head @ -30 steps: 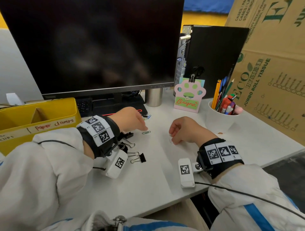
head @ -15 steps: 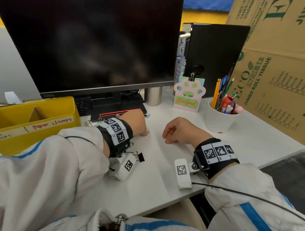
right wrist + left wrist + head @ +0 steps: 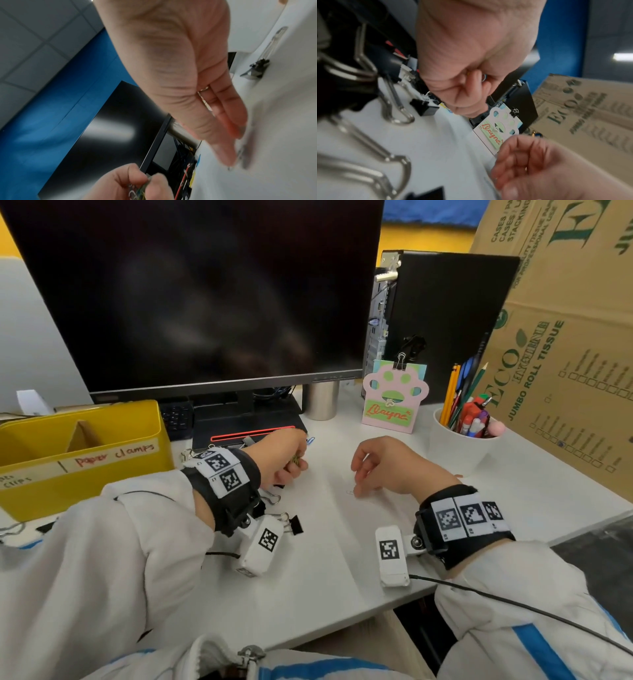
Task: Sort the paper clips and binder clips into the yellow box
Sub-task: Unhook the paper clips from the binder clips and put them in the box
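Note:
My left hand (image 3: pixel 295 464) hovers just above the desk in front of the monitor base, fingers curled round a small bunch of coloured paper clips (image 3: pixel 137 191); the left wrist view shows the same fist (image 3: pixel 476 78). My right hand (image 3: pixel 358 484) reaches down with nearly straight fingers (image 3: pixel 228 155), the tips touching the desk at a pale paper clip (image 3: pixel 350 492). Black binder clips (image 3: pixel 294 524) lie under and beside my left wrist, another (image 3: pixel 426 108) nearer the fist. A blue paper clip (image 3: pixel 310 440) lies by the monitor base. The yellow box (image 3: pixel 102 474), labelled "paper clamps", stands at the far left.
A large monitor (image 3: pixel 191 296) stands right behind my hands, a metal cup (image 3: pixel 321 402) and a paw-shaped name card (image 3: pixel 394 402) beside it. A white pen cup (image 3: pixel 459 446) and a cardboard box (image 3: pixel 565 354) close off the right. The desk edge runs near my wrists.
My left hand pressed down on the silver paper clip, then lifted off the desk with it in its grip. My right hand's fingers uncurled down onto the pale clip.

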